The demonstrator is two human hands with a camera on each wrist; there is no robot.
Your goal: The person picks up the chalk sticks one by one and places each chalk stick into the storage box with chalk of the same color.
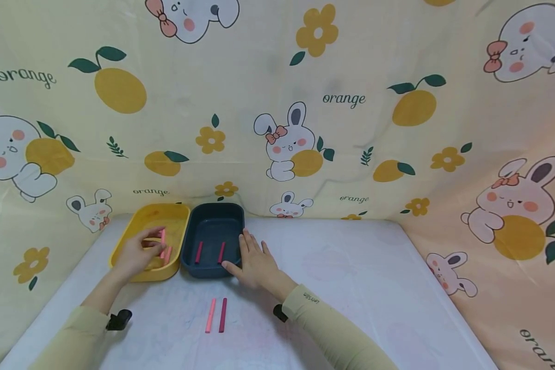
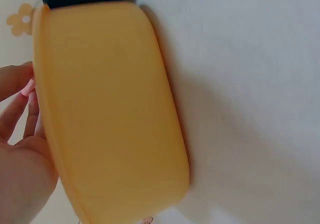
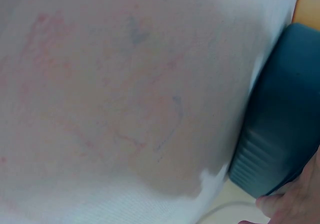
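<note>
In the lower left of the head view, the person's left hand (image 1: 136, 253) is reaching into a yellow tray (image 1: 163, 211), thumb and fingers pinching a pink stick (image 1: 163, 235). Another pink stick (image 1: 168, 256) seems to be lying just below it inside the tray, though the fingers are partly hiding that spot, so the count there is uncertain. A dark blue tray (image 1: 215, 226) is standing right beside the yellow one, left of the frame's middle, and two dark red sticks (image 1: 221, 253) are lying apart on its floor. The right hand (image 1: 259, 266) is resting against that tray's right side, its fingers spreading straight and its thumb touching the near right corner; it is gripping no stick. Toward the bottom of the frame, left of centre, a loose pink stick (image 1: 210, 315) and a loose dark red stick (image 1: 223, 315) are lying side by side on the white table (image 1: 333, 293). A rabbit-and-orange patterned cloth (image 1: 259, 67) is hanging behind, filling the upper frame.
</note>
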